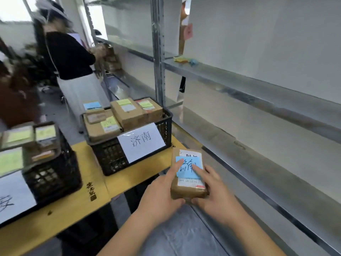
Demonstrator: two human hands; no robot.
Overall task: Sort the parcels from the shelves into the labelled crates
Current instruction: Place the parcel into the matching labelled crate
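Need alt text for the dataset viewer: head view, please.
Both hands, left hand and right hand, hold a small cardboard parcel with a blue sticky note, beside a black crate labelled 济南 that is full of parcels on a yellow table.

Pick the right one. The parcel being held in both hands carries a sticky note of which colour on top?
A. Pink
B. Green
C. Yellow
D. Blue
D. The small brown parcel, held by the left hand and the right hand, has a blue note with handwriting stuck on its top face, partly under the fingertips.
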